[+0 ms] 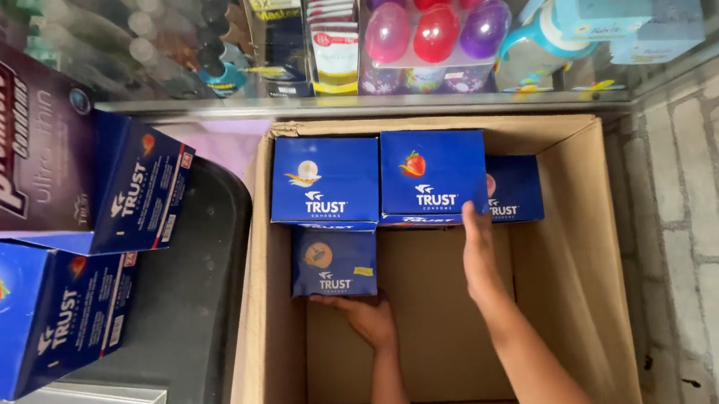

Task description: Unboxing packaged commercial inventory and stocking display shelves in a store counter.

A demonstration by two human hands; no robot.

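Reaching down into the cardboard carton [564, 232], the person has both hands among the small blue boxes stacked at its far end. The left hand [366, 315] cups the lower edge of the blue box with an orange emblem [333, 262], fingers curled under it so that it rests on them; this box sits a layer lower than its neighbours, against the carton's left wall. The right hand [479, 256] lies flat and open, fingertips pressed against the near edge of the blue box with a strawberry picture [431, 175], gripping nothing. Beside that box, touching it on the left, is a blue box with a pale emblem [325, 181]; another blue box [513, 188] peeks out behind on the right.

To my eye the boxes are being packed or shifted in a row, and this is the seating step: one box supported from below, another steadied. The next move would call for a firm two-sided grip on the lower box, since it is only propped.

Outside the carton, more blue boxes [21, 307] and a dark purple box [0, 136] stand stacked on a black tray [196, 286], and a glass shelf [366, 105] above holds coloured plastic eggs [436, 10].
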